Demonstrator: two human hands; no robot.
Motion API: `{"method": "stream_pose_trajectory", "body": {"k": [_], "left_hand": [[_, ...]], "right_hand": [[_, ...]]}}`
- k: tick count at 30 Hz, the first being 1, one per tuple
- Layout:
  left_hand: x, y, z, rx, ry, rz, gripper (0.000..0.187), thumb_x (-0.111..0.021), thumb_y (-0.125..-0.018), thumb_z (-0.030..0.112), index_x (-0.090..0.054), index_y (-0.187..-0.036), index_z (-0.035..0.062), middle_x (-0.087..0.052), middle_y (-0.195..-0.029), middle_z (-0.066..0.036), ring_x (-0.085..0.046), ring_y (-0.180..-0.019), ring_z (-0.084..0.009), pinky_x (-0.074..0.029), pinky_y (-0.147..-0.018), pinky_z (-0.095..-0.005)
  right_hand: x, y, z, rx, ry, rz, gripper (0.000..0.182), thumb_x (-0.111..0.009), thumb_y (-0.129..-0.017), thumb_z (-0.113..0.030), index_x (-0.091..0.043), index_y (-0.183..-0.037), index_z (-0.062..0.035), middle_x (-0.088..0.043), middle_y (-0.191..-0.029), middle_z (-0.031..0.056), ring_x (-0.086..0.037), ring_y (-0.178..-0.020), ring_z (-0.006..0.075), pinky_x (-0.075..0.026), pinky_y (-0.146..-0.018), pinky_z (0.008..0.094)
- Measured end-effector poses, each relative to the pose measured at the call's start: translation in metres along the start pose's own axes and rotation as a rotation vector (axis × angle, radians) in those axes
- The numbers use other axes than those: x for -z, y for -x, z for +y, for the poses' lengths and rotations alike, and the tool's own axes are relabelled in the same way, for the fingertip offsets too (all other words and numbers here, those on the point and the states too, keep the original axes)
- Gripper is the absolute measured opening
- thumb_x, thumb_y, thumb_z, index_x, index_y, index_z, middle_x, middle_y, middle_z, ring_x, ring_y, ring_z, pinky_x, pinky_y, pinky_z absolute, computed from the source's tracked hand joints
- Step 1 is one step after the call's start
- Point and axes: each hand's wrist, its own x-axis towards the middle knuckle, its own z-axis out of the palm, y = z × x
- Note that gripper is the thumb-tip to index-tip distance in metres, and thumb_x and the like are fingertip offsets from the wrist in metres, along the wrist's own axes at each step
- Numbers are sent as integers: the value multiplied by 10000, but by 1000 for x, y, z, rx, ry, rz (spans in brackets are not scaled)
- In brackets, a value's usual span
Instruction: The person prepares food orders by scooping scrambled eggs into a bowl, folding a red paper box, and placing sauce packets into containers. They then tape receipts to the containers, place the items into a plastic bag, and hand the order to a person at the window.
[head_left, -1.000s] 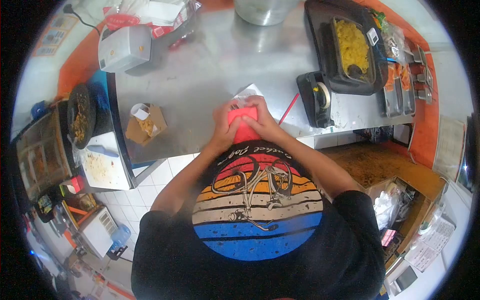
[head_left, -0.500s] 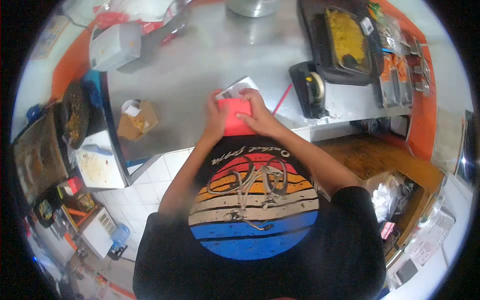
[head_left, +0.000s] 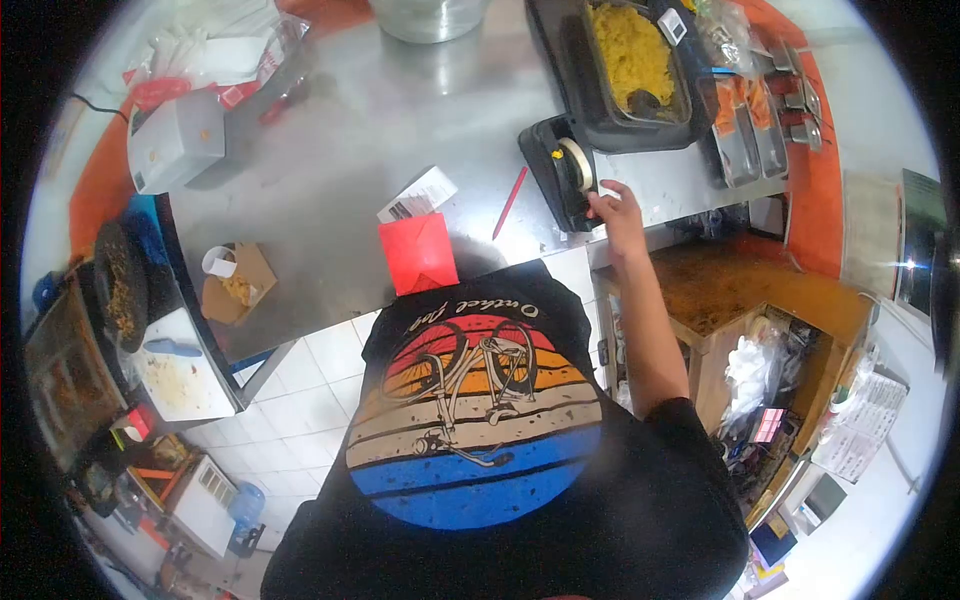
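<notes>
My right hand (head_left: 618, 212) is at the near end of a black tape dispenser (head_left: 548, 180), its thumb and fingers slightly apart at the dispenser's edge. A pale roll of tape (head_left: 576, 165) sits in the dispenser. I cannot make out any strip of tape between the fingers. My left hand is out of view. Near the counter's front edge, close to my shirt, lies a red paper envelope (head_left: 417, 250). A white printed paper (head_left: 425, 192) sticks out beyond its far edge. Between envelope and dispenser lies a thin red stick, perhaps a pen (head_left: 510, 204).
The metal counter (head_left: 330, 150) holds a white box (head_left: 178, 142), plastic bags (head_left: 215, 50), a metal pot (head_left: 428, 18) and an opened brown carton (head_left: 240, 285). A tub of yellow food (head_left: 635, 55) stands at back right, near metal trays (head_left: 738, 150). A pan (head_left: 118, 285) is at left.
Both hands have left the red envelope, which now lies on the counter. My right hand has moved right to the tape dispenser; my left hand has gone out of view. The camera view has shifted.
</notes>
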Motion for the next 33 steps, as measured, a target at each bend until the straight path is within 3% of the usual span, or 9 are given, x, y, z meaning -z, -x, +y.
{"method": "stream_pose_trajectory", "body": {"k": [5,10,11,12,18,22,26,29,33], "left_hand": [[10,-1,-9,400,460,-52,337,-534,-930,342,-621,-1101,65,-591,-878,-53,-566,-858,-176,-418,-835,-334],[18,-46,-47,527,937,-195,332,-583,-893,385,-666,-1026,92,-607,-741,-24,-578,-771,-156,-421,-781,-331],[22,-47,-36,485,911,-210,332,-592,-885,393,-675,-1011,97,-610,-713,-18,-581,-754,-152,-422,-770,-330],[33,18,97,300,581,16,412,-602,-857,436,-699,-935,44,-658,-749,-43,-588,-725,-161,-425,-733,-328],[50,11,164,-203,22,201,398,-594,-898,362,-686,-938,-24,-692,-857,-108,-626,-781,-198,-467,-758,-333],[46,41,223,-432,116,240,294,-634,-889,272,-673,-983,-4,-681,-863,-110,-627,-797,-204,-473,-767,-312],[38,41,247,-782,53,289,284,-643,-869,203,-640,-1083,16,-655,-965,-136,-615,-892,-256,-474,-821,-349],[32,29,249,-1084,-297,499,340,-639,-844,152,-617,-1172,69,-602,-1122,-155,-568,-1015,-324,-455,-898,-406],[27,20,258,-1198,-490,358,411,-652,-826,172,-607,-1234,156,-535,-1240,-158,-511,-1102,-367,-428,-947,-460]], "right_hand": [[13,38,-27,32,-190,123,365,-661,-875,-63,-501,-1202,-24,-560,-822,-6,-466,-735,82,-378,-683,219],[52,39,47,-26,114,85,229,-681,-880,-115,-605,-1074,-20,-603,-830,-6,-527,-744,83,-410,-666,221],[53,35,56,-34,131,54,201,-684,-881,-124,-627,-1041,-18,-611,-820,-7,-537,-729,85,-417,-656,225],[50,32,57,5,215,82,168,-679,-882,-120,-644,-1006,-11,-619,-799,-3,-537,-702,90,-429,-645,232],[72,5,121,164,1046,166,243,-661,-877,-216,-689,-893,24,-676,-724,98,-613,-645,137,-481,-604,304],[-18,65,23,-16,398,-255,179,-674,-897,-164,-677,-987,-9,-665,-899,19,-602,-803,101,-482,-692,244],[-132,89,-65,240,339,-626,184,-687,-877,-154,-679,-995,-12,-686,-856,70,-616,-774,124,-496,-717,281],[-193,80,-69,536,632,-663,225,-729,-816,-175,-643,-984,-53,-662,-800,134,-654,-730,255,-513,-667,352],[-221,73,-52,602,1008,-499,316,-770,-754,-251,-582,-938,-75,-655,-781,169,-652,-768,368,-507,-672,435]]}}
